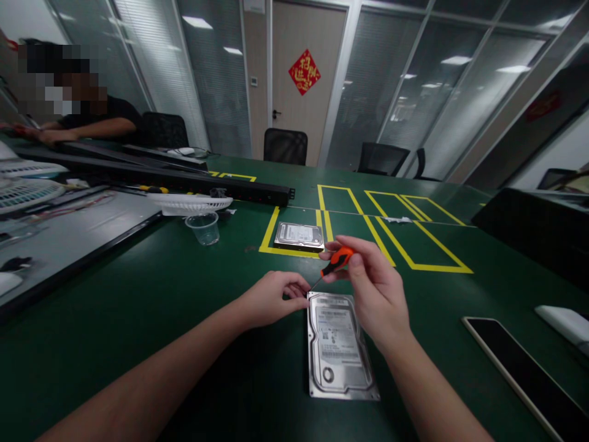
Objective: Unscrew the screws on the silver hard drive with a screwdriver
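A silver hard drive (338, 344) lies label side up on the green table in front of me. My right hand (375, 282) grips a screwdriver (338, 261) by its orange and black handle. The thin shaft points down and left, with its tip at the drive's top left corner. Beside that same corner is my left hand (278, 298), thumb and fingers curled together close to the tip. Whatever sits between those fingers is too small or hidden to make out. Farther back, a second hard drive (300, 234) rests inside a yellow tape outline.
A clear plastic cup (205, 228) and a white fan-like grille (191, 202) stand left, by a long black bar (248, 189) and a grey panel (92, 233). A phone (524, 374) lies right. Another person (105, 120) sits at far left.
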The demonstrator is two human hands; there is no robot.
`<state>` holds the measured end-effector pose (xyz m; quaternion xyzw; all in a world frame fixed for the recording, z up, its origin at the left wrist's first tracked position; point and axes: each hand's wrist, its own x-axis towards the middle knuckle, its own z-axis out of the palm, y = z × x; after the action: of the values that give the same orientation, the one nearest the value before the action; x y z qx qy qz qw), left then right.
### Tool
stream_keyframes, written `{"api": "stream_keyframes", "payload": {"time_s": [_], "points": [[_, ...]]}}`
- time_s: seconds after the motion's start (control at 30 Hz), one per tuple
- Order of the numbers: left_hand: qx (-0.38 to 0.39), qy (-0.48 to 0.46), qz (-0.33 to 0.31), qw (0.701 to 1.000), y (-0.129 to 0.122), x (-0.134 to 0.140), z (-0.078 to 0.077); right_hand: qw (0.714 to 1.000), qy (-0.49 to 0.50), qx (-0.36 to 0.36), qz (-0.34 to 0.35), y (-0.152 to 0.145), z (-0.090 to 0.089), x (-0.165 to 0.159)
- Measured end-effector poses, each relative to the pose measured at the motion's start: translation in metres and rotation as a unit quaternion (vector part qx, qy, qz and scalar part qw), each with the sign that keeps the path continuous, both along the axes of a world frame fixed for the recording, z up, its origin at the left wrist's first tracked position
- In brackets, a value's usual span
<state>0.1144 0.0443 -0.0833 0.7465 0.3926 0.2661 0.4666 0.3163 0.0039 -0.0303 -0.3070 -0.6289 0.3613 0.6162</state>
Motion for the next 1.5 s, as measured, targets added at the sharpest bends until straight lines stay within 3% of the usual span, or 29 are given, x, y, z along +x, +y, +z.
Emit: {"api": "stream_keyframes", "payload": {"time_s": [0.2, 0.43, 0.7, 0.97, 1.2, 1.5], "points": [[0.000, 0.004, 0.001, 1.000, 0.0001, -0.0002, -0.0008, 1.000, 0.001, -0.001, -0.022, -0.0021, 0.0042, -0.0013], [-0.003, -0.008, -0.005, 1.000, -0.0002, -0.0004, -0.0008, 1.000, 0.011, -0.002, 0.019, 0.0004, -0.0016, 0.0004], [-0.007, 0.001, -0.001, 1.000, 0.0000, 0.0002, 0.0001, 1.000, 0.014, -0.006, -0.021, -0.0021, 0.0057, -0.0034], [-0.007, -0.002, -0.002, 1.000, -0.0001, -0.0011, 0.0001, 1.000, 0.013, -0.015, 0.019, 0.0010, -0.0013, 0.0002], [-0.008, 0.000, -0.001, 1.000, 0.0002, -0.0002, -0.0007, 1.000, 0.026, -0.009, -0.011, -0.0014, 0.0055, -0.0025], [0.004, -0.002, -0.004, 1.000, -0.0004, -0.0006, 0.0004, 1.000, 0.007, -0.003, 0.011, 0.0024, -0.0017, 0.0015]]}}
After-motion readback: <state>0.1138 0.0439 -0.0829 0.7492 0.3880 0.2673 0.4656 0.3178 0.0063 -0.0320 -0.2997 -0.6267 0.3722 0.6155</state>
